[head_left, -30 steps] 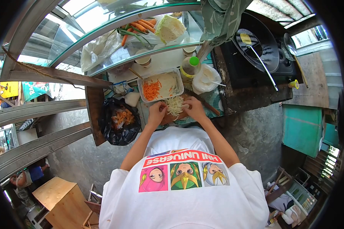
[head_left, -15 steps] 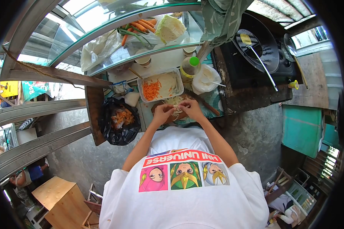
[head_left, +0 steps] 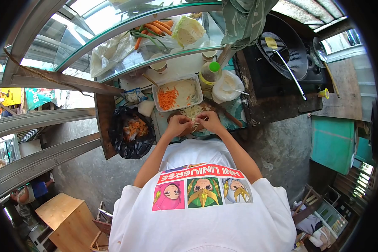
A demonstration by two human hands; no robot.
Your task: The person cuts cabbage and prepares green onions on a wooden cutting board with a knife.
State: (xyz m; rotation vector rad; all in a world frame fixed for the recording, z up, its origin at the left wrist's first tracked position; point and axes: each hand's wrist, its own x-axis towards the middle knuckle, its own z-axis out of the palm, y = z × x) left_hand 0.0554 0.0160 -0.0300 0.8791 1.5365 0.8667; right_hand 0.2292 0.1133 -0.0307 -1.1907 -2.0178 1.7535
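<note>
Both my hands meet over a round wooden board point(head_left: 187, 131) at the counter's front edge. My left hand point(head_left: 179, 125) and my right hand point(head_left: 210, 121) pinch pale shreds between them, which look like cabbage. More shredded cabbage point(head_left: 192, 111) lies on the board just behind my fingers. Beyond it stands a clear plastic tub point(head_left: 177, 107) with shredded carrot point(head_left: 167, 98) on its left side and a pale mixture on its right. A knife-like dark strip point(head_left: 229, 114) lies to the right of my right hand.
Left is a black bag point(head_left: 132, 145) of scraps. Behind the board stand a green-capped bottle point(head_left: 210, 73) and a white bag point(head_left: 228, 87). A wok point(head_left: 283, 50) sits at right. Carrots point(head_left: 158, 27) and half a cabbage point(head_left: 188, 31) lie behind glass.
My fingertips have shifted slightly while staying together over the board. The camera view has moved a little; the other objects stay in place.
</note>
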